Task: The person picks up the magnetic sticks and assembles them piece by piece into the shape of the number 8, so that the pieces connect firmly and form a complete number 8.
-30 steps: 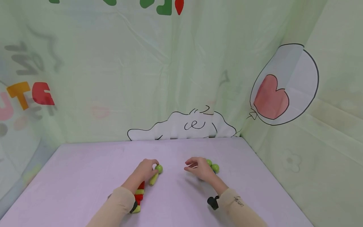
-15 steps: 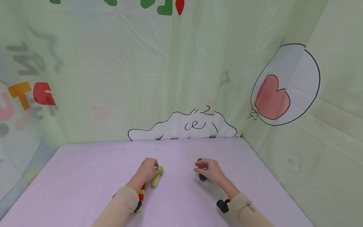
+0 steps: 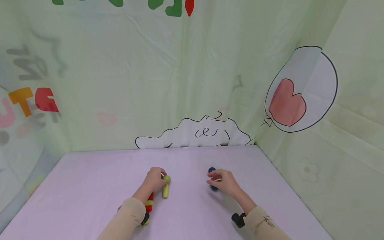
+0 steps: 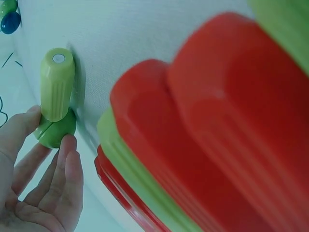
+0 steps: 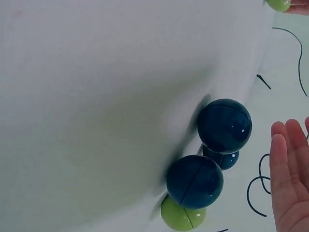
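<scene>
My left hand [image 3: 154, 180] pinches a green ball [image 4: 57, 131] between thumb and fingertips, on the left middle of the table. A yellow-green ridged stick [image 4: 57, 87] with a round metal dot in its end meets the ball; in the head view it points toward the near edge. My right hand [image 3: 226, 182] hovers right of the middle, fingers apart and loosely bent, nothing in them. By it lie navy balls [image 5: 224, 125] and a light-green ball [image 5: 183, 215], seen in the right wrist view. In the head view this hand partly covers the navy balls and hides the green one.
Several red sticks [image 4: 145, 116] and yellow-green sticks [image 4: 145, 183] lie side by side by my left wrist, partly under the forearm in the head view. The lilac table [image 3: 99, 186] ends at a printed cloth backdrop [image 3: 120, 83] behind and at both sides.
My right hand has moved right, now covering the green balls, while navy balls have come into view. The stick at my left hand has swung to point more straight toward the near edge.
</scene>
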Available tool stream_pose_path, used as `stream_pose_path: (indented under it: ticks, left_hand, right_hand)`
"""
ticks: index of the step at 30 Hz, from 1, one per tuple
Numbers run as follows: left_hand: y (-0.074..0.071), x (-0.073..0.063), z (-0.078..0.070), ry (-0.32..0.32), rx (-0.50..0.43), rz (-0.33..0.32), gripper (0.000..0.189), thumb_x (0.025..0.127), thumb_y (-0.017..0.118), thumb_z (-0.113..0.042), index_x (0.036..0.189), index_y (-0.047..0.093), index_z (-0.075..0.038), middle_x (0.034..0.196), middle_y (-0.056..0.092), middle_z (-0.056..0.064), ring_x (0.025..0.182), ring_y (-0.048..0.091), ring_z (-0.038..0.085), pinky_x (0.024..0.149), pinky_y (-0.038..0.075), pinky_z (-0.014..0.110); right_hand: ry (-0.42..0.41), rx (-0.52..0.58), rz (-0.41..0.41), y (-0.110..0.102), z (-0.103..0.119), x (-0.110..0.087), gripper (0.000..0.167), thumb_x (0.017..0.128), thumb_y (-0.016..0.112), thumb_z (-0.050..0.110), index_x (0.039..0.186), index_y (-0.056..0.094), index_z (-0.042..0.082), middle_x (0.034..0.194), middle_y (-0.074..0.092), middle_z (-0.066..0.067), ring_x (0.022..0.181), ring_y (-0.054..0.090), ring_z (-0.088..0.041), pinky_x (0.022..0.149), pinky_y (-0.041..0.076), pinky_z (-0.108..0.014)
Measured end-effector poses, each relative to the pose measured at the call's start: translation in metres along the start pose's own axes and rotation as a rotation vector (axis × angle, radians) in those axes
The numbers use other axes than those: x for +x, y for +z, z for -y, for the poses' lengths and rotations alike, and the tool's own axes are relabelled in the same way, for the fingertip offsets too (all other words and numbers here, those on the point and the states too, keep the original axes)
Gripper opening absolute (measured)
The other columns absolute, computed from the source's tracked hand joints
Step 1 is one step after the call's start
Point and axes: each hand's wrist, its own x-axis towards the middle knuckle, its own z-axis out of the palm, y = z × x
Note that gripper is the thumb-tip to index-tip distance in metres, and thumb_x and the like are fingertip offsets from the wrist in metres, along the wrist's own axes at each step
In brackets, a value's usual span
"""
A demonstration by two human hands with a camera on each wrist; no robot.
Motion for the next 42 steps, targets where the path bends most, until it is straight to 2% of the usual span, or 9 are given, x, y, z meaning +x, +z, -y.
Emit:
stream_pose_path:
  ticks: [5, 12, 20, 23, 29, 35, 38, 42]
  left_hand:
    - [-0.001, -0.001, -0.002, -0.022, 0.006, 0.006, 0.02, 0.076, 0.074, -0.015, 0.089, 0.067, -0.001, 0.078, 0.058, 0.005, 0.073, 0.053, 0.016, 0.065, 0.046, 0.029]
    - [-0.002, 0.001, -0.001, -0.052, -0.009, 0.017, 0.021, 0.076, 0.074, -0.015, 0.09, 0.068, -0.001, 0.082, 0.059, 0.006, 0.077, 0.055, 0.018, 0.068, 0.047, 0.03]
    - [-0.006, -0.001, -0.003, -0.098, -0.024, 0.038, 0.025, 0.077, 0.073, -0.017, 0.093, 0.067, 0.0, 0.085, 0.059, 0.008, 0.079, 0.055, 0.018, 0.069, 0.048, 0.031]
    - [-0.006, -0.001, -0.003, -0.098, -0.024, 0.042, 0.025, 0.077, 0.073, -0.017, 0.094, 0.066, 0.001, 0.085, 0.059, 0.007, 0.078, 0.055, 0.018, 0.068, 0.048, 0.03]
    - [-0.006, -0.001, -0.002, -0.093, -0.022, 0.04, 0.027, 0.078, 0.073, -0.018, 0.096, 0.066, 0.001, 0.086, 0.06, 0.008, 0.078, 0.055, 0.018, 0.069, 0.048, 0.031]
    - [-0.006, -0.001, -0.001, -0.082, -0.03, 0.034, 0.026, 0.077, 0.073, -0.017, 0.096, 0.067, 0.001, 0.085, 0.06, 0.007, 0.079, 0.056, 0.018, 0.069, 0.048, 0.03]
    - [-0.006, -0.002, -0.001, -0.076, -0.03, 0.032, 0.026, 0.077, 0.073, -0.017, 0.095, 0.067, 0.001, 0.086, 0.06, 0.007, 0.079, 0.056, 0.018, 0.068, 0.048, 0.03]
    - [-0.006, -0.002, -0.001, -0.089, -0.039, 0.037, 0.027, 0.077, 0.073, -0.017, 0.095, 0.067, 0.001, 0.086, 0.06, 0.008, 0.079, 0.056, 0.018, 0.068, 0.048, 0.03]
  right_hand:
    - [-0.01, -0.014, -0.001, -0.004, -0.004, -0.003, 0.023, 0.074, 0.073, 0.005, 0.094, 0.066, -0.003, 0.092, 0.065, -0.015, 0.08, 0.063, -0.025, 0.069, 0.051, -0.027]
    - [-0.009, -0.023, 0.006, -0.006, -0.013, -0.004, 0.025, 0.074, 0.074, 0.004, 0.095, 0.065, -0.005, 0.092, 0.065, -0.018, 0.082, 0.063, -0.029, 0.072, 0.051, -0.038]
    - [0.017, -0.037, 0.01, -0.007, -0.019, -0.005, 0.027, 0.071, 0.075, 0.003, 0.095, 0.066, -0.006, 0.093, 0.065, -0.016, 0.086, 0.062, -0.03, 0.074, 0.05, -0.038]
    - [0.03, -0.067, 0.009, -0.005, -0.02, -0.004, 0.028, 0.069, 0.076, 0.001, 0.095, 0.066, -0.004, 0.091, 0.065, -0.013, 0.084, 0.061, -0.027, 0.073, 0.051, -0.036]
    - [0.047, -0.141, 0.049, 0.0, -0.022, -0.002, 0.029, 0.066, 0.078, -0.001, 0.093, 0.067, 0.0, 0.081, 0.062, -0.005, 0.073, 0.056, -0.017, 0.062, 0.048, -0.024]
    - [-0.04, -0.12, 0.102, 0.003, -0.024, -0.001, 0.029, 0.063, 0.078, -0.003, 0.089, 0.066, -0.004, 0.076, 0.062, -0.008, 0.066, 0.057, -0.017, 0.056, 0.047, -0.021]
    - [-0.048, -0.113, 0.109, 0.006, -0.025, -0.001, 0.028, 0.064, 0.078, -0.002, 0.089, 0.066, -0.004, 0.077, 0.063, -0.008, 0.066, 0.058, -0.017, 0.055, 0.047, -0.021]
    - [-0.014, -0.104, 0.106, 0.009, -0.024, -0.002, 0.027, 0.065, 0.078, -0.001, 0.089, 0.066, -0.002, 0.08, 0.064, -0.007, 0.069, 0.058, -0.017, 0.057, 0.047, -0.021]
